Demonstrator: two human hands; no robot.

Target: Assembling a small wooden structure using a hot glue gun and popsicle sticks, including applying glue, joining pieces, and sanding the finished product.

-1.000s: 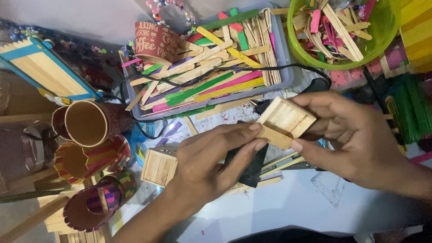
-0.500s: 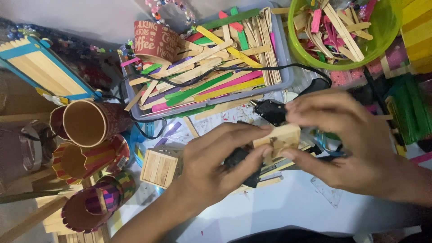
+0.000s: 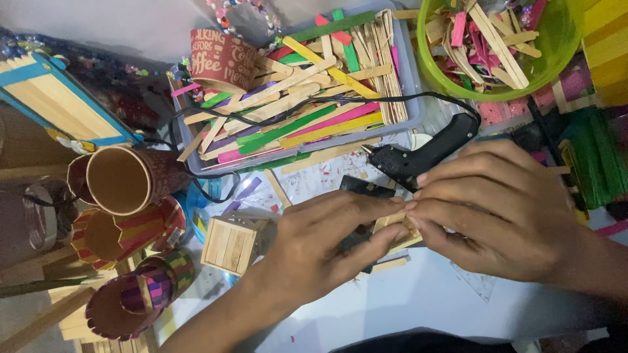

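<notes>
Bench [image 3: 418,307] is carrying a grey tray [image 3: 409,85] of coloured sticks far centre, black glue gun [image 3: 425,153] just beyond the hands. Left hand [image 3: 320,245] and right hand [image 3: 497,209] are both pinching a small wooden stick piece [image 3: 396,225], fingertips meeting mid-bench. Little wooden box [image 3: 229,245] is sitting just left.

printed cup only, no screens or signs

we see one printed item: a dark red paper cup [image 3: 222,59] with white lettering, lying on its side at the top left corner of the grey tray [image 3: 411,78] of sticks. we spot no other labels.
</notes>
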